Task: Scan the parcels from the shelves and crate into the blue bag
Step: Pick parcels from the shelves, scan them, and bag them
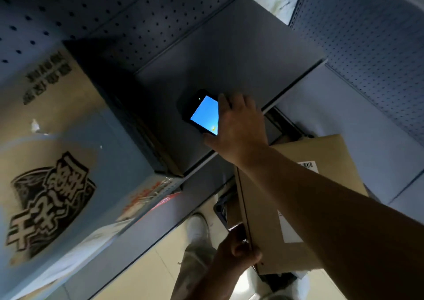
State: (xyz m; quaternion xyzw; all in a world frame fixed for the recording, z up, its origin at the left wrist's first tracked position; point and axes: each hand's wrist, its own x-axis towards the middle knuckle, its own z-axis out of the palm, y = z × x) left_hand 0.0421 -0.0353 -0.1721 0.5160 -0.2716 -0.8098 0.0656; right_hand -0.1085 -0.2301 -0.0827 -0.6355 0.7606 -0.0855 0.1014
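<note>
a person's right hand [238,127] reaches out over a grey metal shelf [229,54], fingers spread around a black handheld scanner [202,113] whose blue screen is lit; the fingertips touch the device's edge at its 3 o'clock side, the thumb at its 5 o'clock corner, the grip loose and apart rather than clamped; whether the scanner rests on the shelf or is lifted cannot be told; the left hand [238,251], at 6 o'clock in the view, is clamped on the near corner of a flat brown cardboard parcel [270,203], thumb on top; the parcel is held level below the shelf edge, at 4 o'clock from the scanner, partly hidden under the right forearm, with a barcode label [308,165] showing at its far end and a white sticker [289,233] nearer the holder; at 9 o'clock a large printed carton [46,173] with bold black characters stands on the shelf, blurred; perforated back panels [367,35] rise behind the shelving from 11 to 2 o'clock; a white shoe [197,228] and light trouser leg [195,265] show on the pale floor at 6 o'clock.
</note>
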